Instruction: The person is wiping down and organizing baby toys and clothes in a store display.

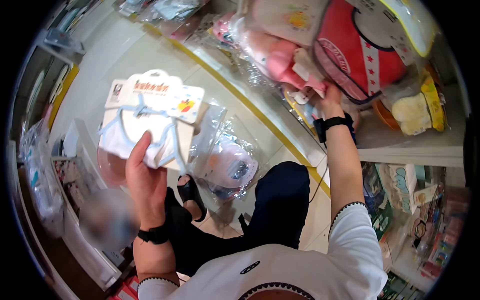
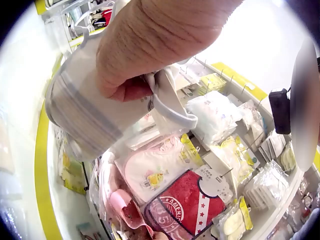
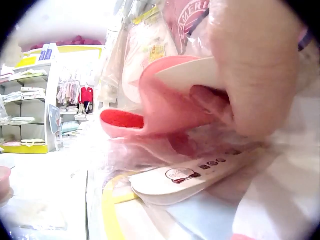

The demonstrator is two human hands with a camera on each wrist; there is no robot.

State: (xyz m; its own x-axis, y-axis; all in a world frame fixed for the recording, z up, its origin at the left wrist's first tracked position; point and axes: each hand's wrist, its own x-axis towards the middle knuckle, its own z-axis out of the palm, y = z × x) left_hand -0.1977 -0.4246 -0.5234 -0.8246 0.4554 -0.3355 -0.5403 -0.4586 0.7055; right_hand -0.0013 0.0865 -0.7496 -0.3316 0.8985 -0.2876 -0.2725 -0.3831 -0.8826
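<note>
My left hand (image 1: 147,185) grips a white bib with light blue trim (image 1: 116,137) on a printed card (image 1: 154,95), thumb across its front; the left wrist view has this hand (image 2: 155,45) over the cloth (image 2: 85,100). At the shelf, my right hand (image 1: 331,102) pinches a pink item (image 1: 282,57) by its edge. In the right wrist view the fingers of this hand (image 3: 250,75) are curled on the pink item (image 3: 170,100) and a pale card edge, above a white printed card (image 3: 190,175).
A red bib with stars (image 1: 357,55) lies beside the right hand, with yellow packaged socks (image 1: 417,107) to its right. Packaged goods in clear plastic (image 1: 230,162) lie on the floor near a foot in a black sandal (image 1: 191,197). A shelf edge (image 1: 410,154) crosses on the right.
</note>
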